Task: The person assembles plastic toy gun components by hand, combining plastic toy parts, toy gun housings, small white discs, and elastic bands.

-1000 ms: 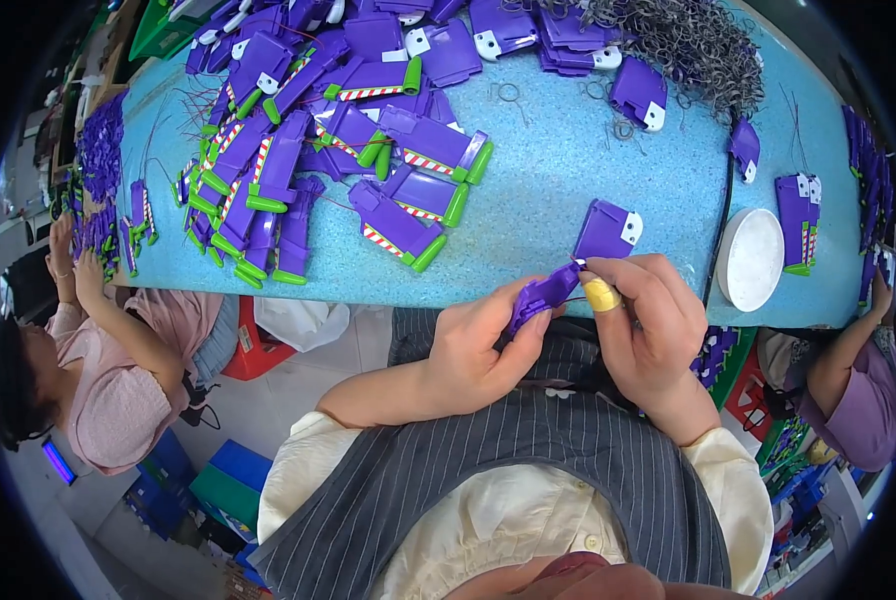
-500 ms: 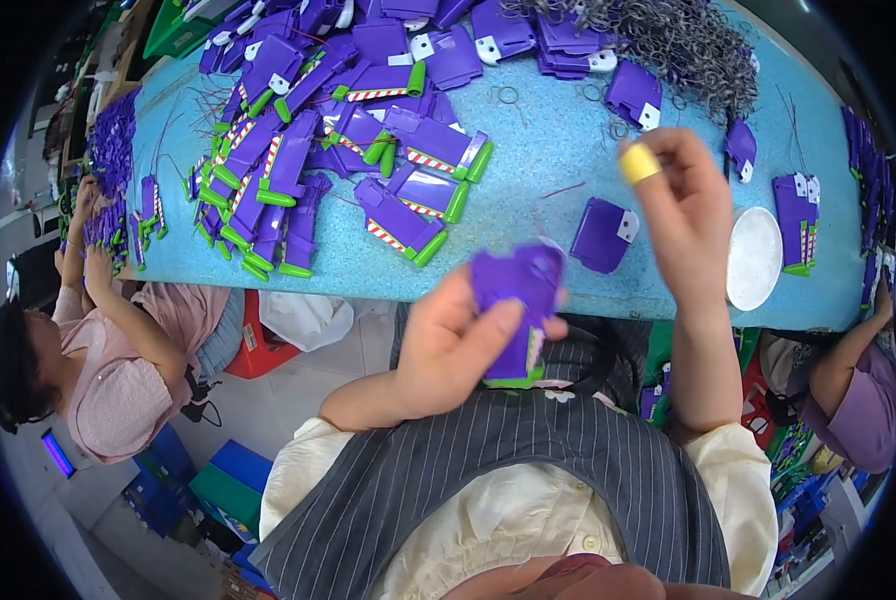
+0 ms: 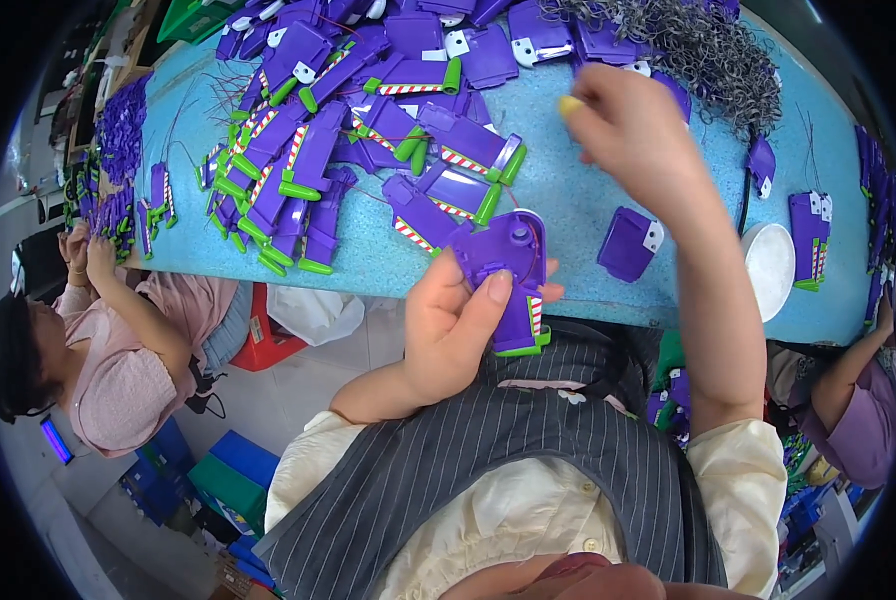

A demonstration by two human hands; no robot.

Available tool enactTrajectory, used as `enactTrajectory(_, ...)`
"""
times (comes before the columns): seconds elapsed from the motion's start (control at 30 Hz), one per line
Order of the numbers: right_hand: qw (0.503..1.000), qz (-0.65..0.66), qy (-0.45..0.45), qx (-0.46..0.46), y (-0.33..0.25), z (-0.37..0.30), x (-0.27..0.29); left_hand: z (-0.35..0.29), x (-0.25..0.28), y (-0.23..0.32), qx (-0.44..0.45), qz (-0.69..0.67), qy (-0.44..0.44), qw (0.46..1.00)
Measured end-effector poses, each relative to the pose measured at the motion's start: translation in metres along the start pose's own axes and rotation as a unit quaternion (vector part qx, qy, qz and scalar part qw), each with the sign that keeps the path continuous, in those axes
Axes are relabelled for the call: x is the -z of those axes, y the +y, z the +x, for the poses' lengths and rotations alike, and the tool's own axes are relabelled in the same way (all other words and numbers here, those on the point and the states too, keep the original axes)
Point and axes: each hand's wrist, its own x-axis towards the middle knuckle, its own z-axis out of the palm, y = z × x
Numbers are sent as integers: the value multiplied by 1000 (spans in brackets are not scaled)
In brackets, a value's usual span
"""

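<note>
My left hand [image 3: 453, 340] is closed around a purple plastic toy wing part [image 3: 498, 245], held above the table's near edge. The part has a rounded upper end with a round hollow boss, a red-and-white striped strip and a green tip at the bottom. Over the table, my right hand [image 3: 638, 135] is raised with its fingers curled in and slightly blurred. A yellow cover wraps one fingertip. Whatever those fingers hold, if anything, is hidden. Close by are several purple pieces and a heap of small dark wire coils [image 3: 713, 60]. Below it lies a loose purple panel [image 3: 630, 243] with a white corner.
Striped purple wing parts with green tips [image 3: 308, 150] are heaped across the left of the blue table [image 3: 558, 195]. At right stand a round white dish [image 3: 769, 272] and another purple part [image 3: 810, 235]. Co-workers sit at both sides, the left one [image 3: 118, 350] handling small pieces.
My right hand has moved up and left, away from the loose panel toward the far pieces. The left hand still holds the wing part, now turned with its hollow side showing.
</note>
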Motion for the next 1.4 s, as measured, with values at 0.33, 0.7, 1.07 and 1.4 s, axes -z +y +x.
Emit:
enactTrajectory(0.33, 917, 171, 331, -142, 72, -211, 114, 7, -30, -21, 164, -1, -97, 982)
enactTrajectory(0.7, 903, -225, 360, -62, 85, -196, 98, 9, -50, -23, 129, 21, -105, 986)
enactTrajectory(1.07, 907, 396, 140, 8, 13, -168, 39, 25, -65, -12, 148, -2, -150, 978)
enactTrajectory(1.4, 851, 519, 19, -79, 21, -189, 35, 16, -53, -23, 110, 148, -213, 960)
